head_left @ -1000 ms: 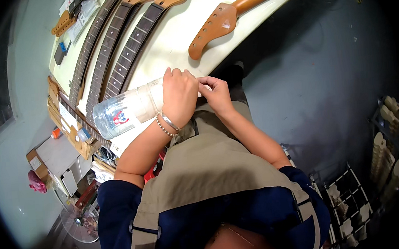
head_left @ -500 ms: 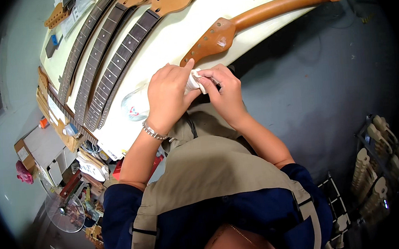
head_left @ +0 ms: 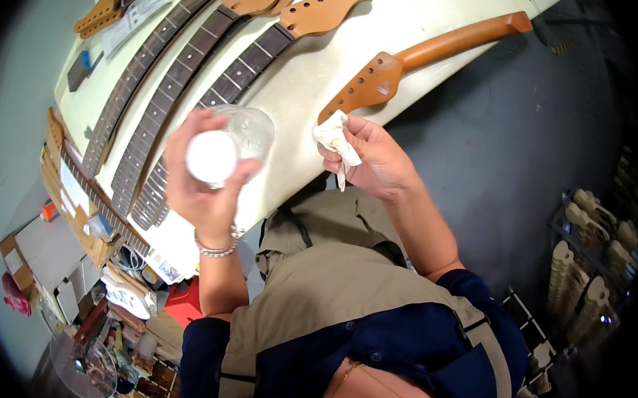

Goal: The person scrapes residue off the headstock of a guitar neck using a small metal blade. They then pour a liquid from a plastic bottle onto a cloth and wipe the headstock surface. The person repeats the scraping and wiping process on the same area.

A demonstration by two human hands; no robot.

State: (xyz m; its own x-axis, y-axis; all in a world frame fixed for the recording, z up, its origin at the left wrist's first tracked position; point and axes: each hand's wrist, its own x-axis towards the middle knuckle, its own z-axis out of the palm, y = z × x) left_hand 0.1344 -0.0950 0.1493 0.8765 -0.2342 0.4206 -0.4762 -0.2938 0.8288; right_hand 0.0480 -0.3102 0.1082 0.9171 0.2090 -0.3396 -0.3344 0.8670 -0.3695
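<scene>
My left hand (head_left: 203,181) grips a clear bottle (head_left: 255,133) with a round white cap (head_left: 211,159) that faces up toward me. The hand is slightly blurred, above the fretboards. In my right hand (head_left: 375,154) is a crumpled white cloth (head_left: 337,138), pinched between thumb and fingers. Just beyond it a brown guitar neck (head_left: 434,48) lies face down along the table's right edge, a pale patch on its headstock. Several more guitar necks with dark fretboards (head_left: 240,73) lie side by side at the left, partly covered by my left hand and the bottle.
The pale table (head_left: 303,82) ends in a slanting edge in front of me. A dark block with blue on it (head_left: 82,68) sits at its far left. A red box (head_left: 184,303) and a fan (head_left: 83,367) stand lower left. Racked wooden necks (head_left: 575,270) are at the right.
My hands have moved apart. The left carried the bottle left and tipped its cap up toward me; the right drew the cloth away from it, toward the right.
</scene>
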